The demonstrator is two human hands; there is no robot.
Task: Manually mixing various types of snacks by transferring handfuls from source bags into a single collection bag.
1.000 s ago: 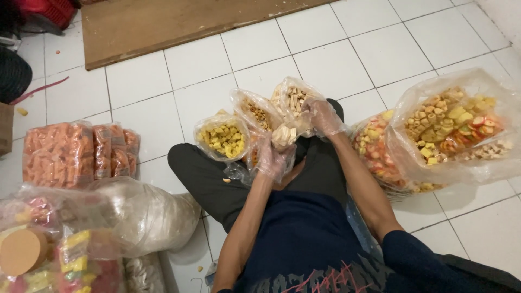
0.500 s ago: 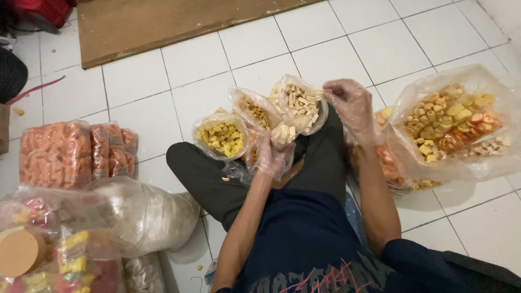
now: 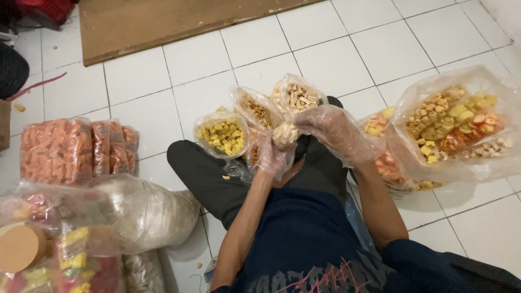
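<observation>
White floor tiles (image 3: 304, 59) are bordered above by a wooden board (image 3: 163, 21). A small snack bag (image 3: 285, 133) is gripped by the gloved left hand (image 3: 274, 157); the gloved right hand (image 3: 336, 133) is cupped beside it, touching. Three open snack bags (image 3: 258, 114) lie just beyond. A large mixed-snack bag (image 3: 456, 127) lies right, orange packs (image 3: 70, 149) left.

White square floor tiles (image 3: 347, 59) with dark grout; a brown wooden board (image 3: 163, 21) lies at the top.
</observation>
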